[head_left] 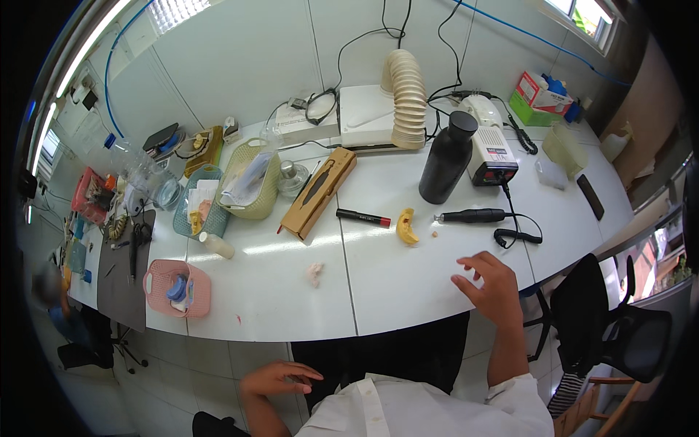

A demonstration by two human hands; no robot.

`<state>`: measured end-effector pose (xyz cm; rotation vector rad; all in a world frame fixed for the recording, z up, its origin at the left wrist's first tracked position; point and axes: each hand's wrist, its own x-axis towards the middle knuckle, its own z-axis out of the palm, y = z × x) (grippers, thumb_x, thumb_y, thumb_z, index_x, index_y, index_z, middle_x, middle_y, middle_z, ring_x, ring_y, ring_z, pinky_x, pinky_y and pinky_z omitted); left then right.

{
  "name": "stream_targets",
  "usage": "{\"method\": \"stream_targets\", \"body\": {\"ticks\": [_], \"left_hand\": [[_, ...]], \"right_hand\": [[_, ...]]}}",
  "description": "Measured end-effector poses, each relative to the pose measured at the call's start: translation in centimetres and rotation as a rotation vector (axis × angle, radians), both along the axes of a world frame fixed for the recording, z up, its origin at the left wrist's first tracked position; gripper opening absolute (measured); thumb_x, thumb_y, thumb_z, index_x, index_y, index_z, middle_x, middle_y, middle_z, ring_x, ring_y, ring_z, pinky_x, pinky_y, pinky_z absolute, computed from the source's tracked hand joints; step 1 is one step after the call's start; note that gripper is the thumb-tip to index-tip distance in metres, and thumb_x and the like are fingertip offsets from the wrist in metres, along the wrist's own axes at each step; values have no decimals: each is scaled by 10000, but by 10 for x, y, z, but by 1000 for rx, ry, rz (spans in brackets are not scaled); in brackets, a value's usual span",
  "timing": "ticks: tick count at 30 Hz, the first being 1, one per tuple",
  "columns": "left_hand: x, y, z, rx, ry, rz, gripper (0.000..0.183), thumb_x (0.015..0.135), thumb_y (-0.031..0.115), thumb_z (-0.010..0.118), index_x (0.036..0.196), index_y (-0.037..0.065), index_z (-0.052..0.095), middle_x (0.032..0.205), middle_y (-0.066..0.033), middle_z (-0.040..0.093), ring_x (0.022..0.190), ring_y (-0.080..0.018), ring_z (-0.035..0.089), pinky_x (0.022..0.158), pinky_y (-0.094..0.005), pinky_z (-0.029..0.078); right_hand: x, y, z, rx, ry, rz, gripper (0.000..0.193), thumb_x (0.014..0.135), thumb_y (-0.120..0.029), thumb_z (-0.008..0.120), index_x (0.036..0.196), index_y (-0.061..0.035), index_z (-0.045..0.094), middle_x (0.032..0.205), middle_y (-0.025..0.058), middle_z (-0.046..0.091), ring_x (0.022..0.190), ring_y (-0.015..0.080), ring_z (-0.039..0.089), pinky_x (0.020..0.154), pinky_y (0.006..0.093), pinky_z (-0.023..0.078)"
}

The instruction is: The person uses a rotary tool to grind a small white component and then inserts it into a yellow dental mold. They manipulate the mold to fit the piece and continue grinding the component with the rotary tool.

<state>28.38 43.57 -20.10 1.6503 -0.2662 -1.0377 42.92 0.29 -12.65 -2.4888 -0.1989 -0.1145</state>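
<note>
My right hand (491, 289) hovers over the front right of the white table, empty, thumb and fingers apart. Beyond it lies a black rotary handpiece (475, 216), its cord coiling at the right. A curved yellow piece like a dental cast (406, 226) sits left of the handpiece, a small tan crumb (435, 234) beside it. Farther left is a black marker with a red end (363, 218). My left hand (280, 379) is down by my lap, below the table edge, fingers loosely stretched and holding nothing visible.
A tall black bottle (447, 158) stands behind the handpiece, next to a control box (493, 156). A long brown carton (318, 194), green basket (251, 178) and pink basket (178, 288) occupy the left. A ribbed hose (406, 98) rises at the back. Another person (65, 313) sits far left.
</note>
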Motion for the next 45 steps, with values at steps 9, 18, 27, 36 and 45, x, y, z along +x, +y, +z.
{"method": "stream_targets", "body": {"ticks": [9, 18, 27, 36, 45], "left_hand": [[137, -86, 114, -300, -656, -325, 304, 956, 310, 657, 1151, 81, 699, 999, -60, 689, 845, -179, 661, 701, -301, 529], [197, -144, 77, -295, -295, 237, 256, 957, 252, 676, 1127, 61, 697, 900, -14, 670, 762, -80, 575, 653, -216, 466], [208, -143, 43, -591, -121, 566, 307, 981, 243, 641, 1157, -8, 662, 953, -61, 694, 862, -128, 638, 718, -275, 540], [209, -120, 42, -876, 74, 621, 227, 965, 178, 658, 1100, -5, 660, 990, -73, 684, 860, -135, 602, 773, -291, 472], [211, -123, 38, -930, 116, 649, 145, 951, 126, 662, 1052, 23, 657, 984, -81, 672, 844, -136, 604, 766, -290, 477]], "right_hand": [[69, 29, -43, -157, -42, -123, 244, 845, -289, 719, 958, -72, 714, 974, 57, 639, 875, 267, 649, 763, 381, 517], [71, 31, -39, -40, -171, -48, 116, 782, -140, 740, 835, -42, 706, 825, 93, 666, 712, 250, 642, 666, 346, 523], [70, 100, 23, 238, -464, 397, 149, 715, -36, 772, 843, -26, 697, 848, 80, 685, 666, 174, 639, 560, 286, 522], [106, 116, 14, 5, -855, 712, 178, 727, -81, 744, 896, -81, 688, 867, 23, 626, 675, 165, 632, 562, 284, 518], [101, 95, 18, 11, -877, 656, 240, 684, -128, 810, 890, -110, 688, 871, 22, 637, 697, 177, 635, 576, 301, 505]]}}
